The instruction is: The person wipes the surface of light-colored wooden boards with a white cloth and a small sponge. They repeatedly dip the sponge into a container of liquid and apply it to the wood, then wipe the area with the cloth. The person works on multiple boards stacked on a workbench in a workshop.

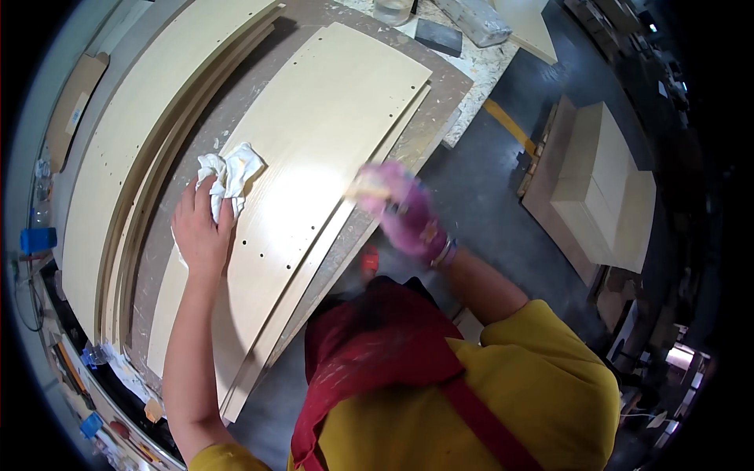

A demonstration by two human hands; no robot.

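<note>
My left hand [201, 231] presses a crumpled white cloth [229, 174] onto a long pale wooden panel [314, 133] that has small drilled holes. The panel lies on top of other panels on a brown workbench [440, 82]. My right hand [408, 213], in a pink glove and blurred, is at the panel's right edge. It grips a small pale object [369, 187]; its kind is too blurred to tell.
A second stack of pale panels [133, 141] lies along the left of the bench. A clear container [391, 9], a dark block [437, 35] and a wrapped bundle [475, 20] sit at the far end. Pale boards on a pallet [601, 184] stand on the dark floor at right.
</note>
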